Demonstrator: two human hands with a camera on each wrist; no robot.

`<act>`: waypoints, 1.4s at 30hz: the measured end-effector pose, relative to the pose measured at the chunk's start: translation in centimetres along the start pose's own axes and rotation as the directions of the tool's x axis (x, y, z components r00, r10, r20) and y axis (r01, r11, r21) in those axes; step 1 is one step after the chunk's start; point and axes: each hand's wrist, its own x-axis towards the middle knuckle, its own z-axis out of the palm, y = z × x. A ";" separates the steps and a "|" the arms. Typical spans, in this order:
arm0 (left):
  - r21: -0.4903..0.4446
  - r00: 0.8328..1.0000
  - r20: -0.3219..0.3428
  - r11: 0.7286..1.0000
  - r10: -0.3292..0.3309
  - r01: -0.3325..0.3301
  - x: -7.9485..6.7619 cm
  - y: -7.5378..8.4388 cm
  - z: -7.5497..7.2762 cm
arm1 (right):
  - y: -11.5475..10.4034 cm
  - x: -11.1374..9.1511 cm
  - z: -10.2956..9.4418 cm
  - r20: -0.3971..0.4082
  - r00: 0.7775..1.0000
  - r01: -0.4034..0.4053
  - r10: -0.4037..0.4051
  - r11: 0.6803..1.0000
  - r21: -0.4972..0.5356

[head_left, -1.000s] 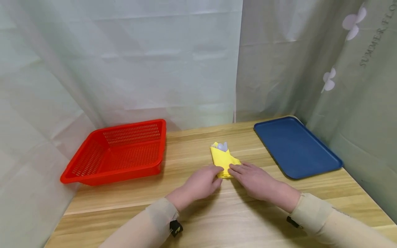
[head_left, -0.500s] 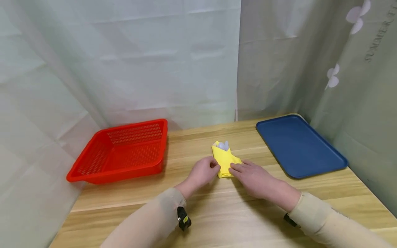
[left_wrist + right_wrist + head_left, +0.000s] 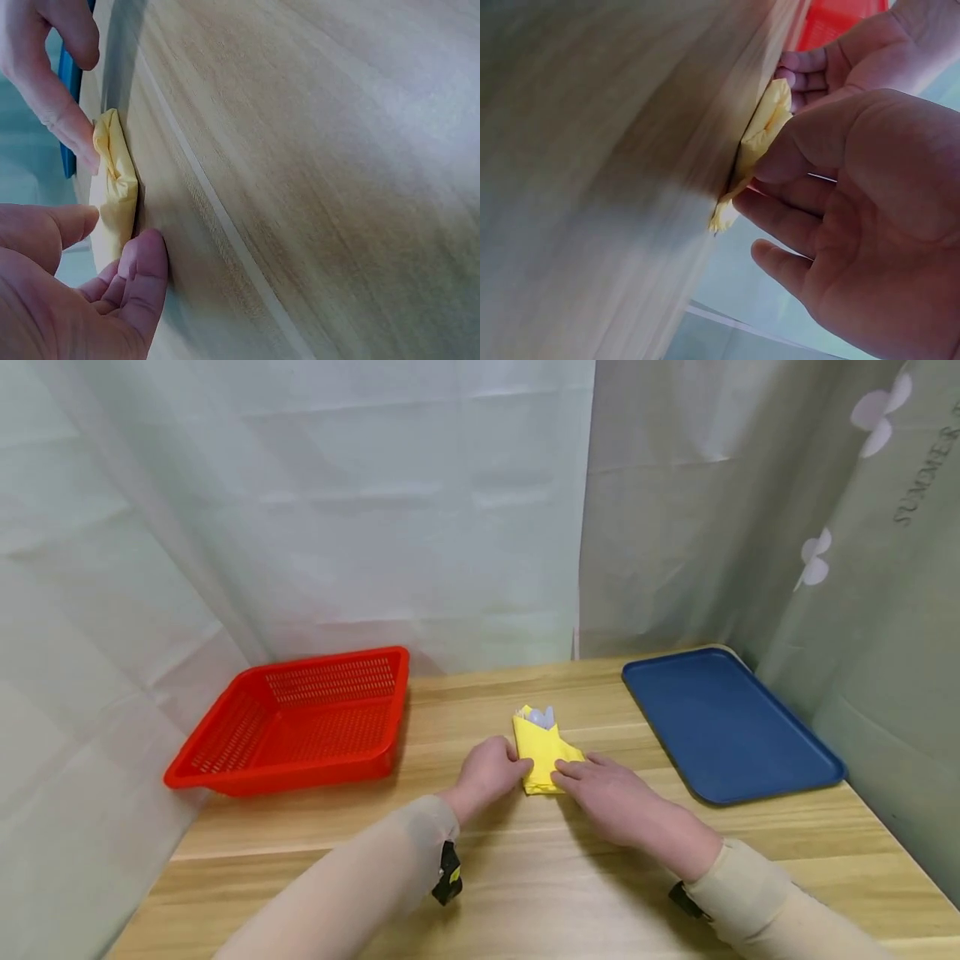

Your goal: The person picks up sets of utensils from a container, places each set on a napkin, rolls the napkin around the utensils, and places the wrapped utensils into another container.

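Note:
A folded yellow napkin (image 3: 538, 752) lies on the wooden table, with the pale tops of plastic cutlery (image 3: 538, 718) sticking out of its far end. One piece has a rounded spoon-like end; the lower parts are hidden inside the folds. At the napkin's left edge, my left hand (image 3: 487, 772) has its fingers curled and its thumb over the top, pinching the side. My right hand (image 3: 611, 797) rests its nearly straight fingertips on the near right part. In the left wrist view, the napkin (image 3: 116, 187) shows as a thick, creased bundle between both hands.
A red perforated plastic basket (image 3: 397, 718) stands at the back left, and I see nothing in it. On the right lies a flat blue tray (image 3: 727, 727). Pale curtains (image 3: 420, 527) hang behind the table and along both sides.
My left hand has shifted slightly away from me to the napkin's left edge, its fingers now more curled. The right hand stays on the napkin, and the view has turned a little.

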 end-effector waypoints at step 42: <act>-0.179 0.943 0.199 0.936 -0.268 0.304 -3.5 7.2 -4.0 | 0.2 0.3 -0.8 0.090 0.994 -0.065 0.054 0.991 0.121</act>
